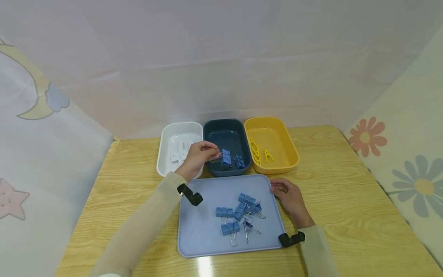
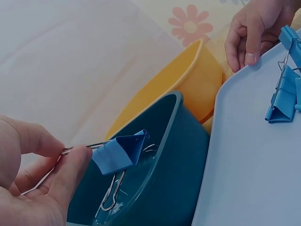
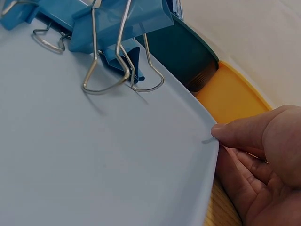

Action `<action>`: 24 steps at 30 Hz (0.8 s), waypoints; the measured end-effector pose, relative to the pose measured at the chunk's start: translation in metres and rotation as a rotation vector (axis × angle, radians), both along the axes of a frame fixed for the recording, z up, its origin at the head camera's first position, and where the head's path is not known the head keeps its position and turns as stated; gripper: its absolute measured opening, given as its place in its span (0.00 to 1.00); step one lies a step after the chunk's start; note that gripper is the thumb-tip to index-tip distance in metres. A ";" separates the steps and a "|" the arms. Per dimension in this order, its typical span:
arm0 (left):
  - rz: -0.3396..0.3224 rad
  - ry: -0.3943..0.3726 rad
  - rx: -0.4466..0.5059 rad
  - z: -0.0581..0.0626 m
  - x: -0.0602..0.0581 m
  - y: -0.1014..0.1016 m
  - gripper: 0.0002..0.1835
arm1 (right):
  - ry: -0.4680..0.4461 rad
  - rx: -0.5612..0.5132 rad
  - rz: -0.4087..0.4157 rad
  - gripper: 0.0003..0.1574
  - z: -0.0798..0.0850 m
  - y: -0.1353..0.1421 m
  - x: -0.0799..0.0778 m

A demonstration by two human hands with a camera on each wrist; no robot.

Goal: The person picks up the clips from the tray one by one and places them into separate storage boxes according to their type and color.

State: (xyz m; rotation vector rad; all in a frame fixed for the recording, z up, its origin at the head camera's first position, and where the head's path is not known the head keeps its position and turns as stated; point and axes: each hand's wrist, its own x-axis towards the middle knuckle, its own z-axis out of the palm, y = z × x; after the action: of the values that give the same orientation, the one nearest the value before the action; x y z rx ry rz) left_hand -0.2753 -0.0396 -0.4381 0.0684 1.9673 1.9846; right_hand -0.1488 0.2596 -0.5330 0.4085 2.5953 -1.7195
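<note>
Clip, head view: (image 1: 226, 157) hangs over the near part of the dark blue bin (image 1: 223, 132), pinched by the left hand (image 1: 199, 157); sits close to another clip (image 1: 238, 162) lying in that bin, so could snag on landing if let go at a slant.
White bin: (image 1: 176, 132) stands on the left, with white pieces (image 1: 175, 158) inside; could catch the clip if dropped too early, being partly beneath the left hand.
Yellow bin: (image 1: 273, 130) stands on the right, with yellow clips (image 1: 255, 149) inside; seems a less likely wrong landing, short of a hard flick.
Tray: (image 1: 200, 231) lies on the desk (image 1: 114, 184), steadied by the right hand (image 1: 288, 196); carries loose blue clips (image 1: 225, 212), partly heaped.
Wire handle, left wrist view: (image 2: 99, 143) held narrowly between thumb and finger; could roll and swing the clip, probably through off-centre weight.
Free handle: (image 2: 113, 192) points down into the bin; might strike the inside first and tip the clip; height above the bin floor impossible to tell.
Tray rim, right wrist view: (image 3: 211, 176) pinched near a corner, thumb on top, fingers outside; could tilt or skid if pulled.
Wire loops: (image 3: 106, 91) overlap closely; could hook together and drag a neighbour along when picked up.
</note>
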 end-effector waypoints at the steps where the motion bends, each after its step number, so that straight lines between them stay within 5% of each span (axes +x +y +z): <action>1: -0.001 -0.001 -0.003 0.000 0.000 0.000 0.12 | 0.002 0.003 0.000 0.18 0.000 0.000 0.000; 24: 0.033 0.016 -0.013 -0.007 -0.015 0.012 0.14 | -0.009 0.004 -0.005 0.18 0.005 -0.002 0.001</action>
State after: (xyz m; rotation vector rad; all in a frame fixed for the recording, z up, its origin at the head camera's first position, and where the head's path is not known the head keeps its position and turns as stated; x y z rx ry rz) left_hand -0.2904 -0.0278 -0.4456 0.0493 2.0035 1.9974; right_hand -0.1474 0.2579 -0.5280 0.4229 2.5944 -1.7100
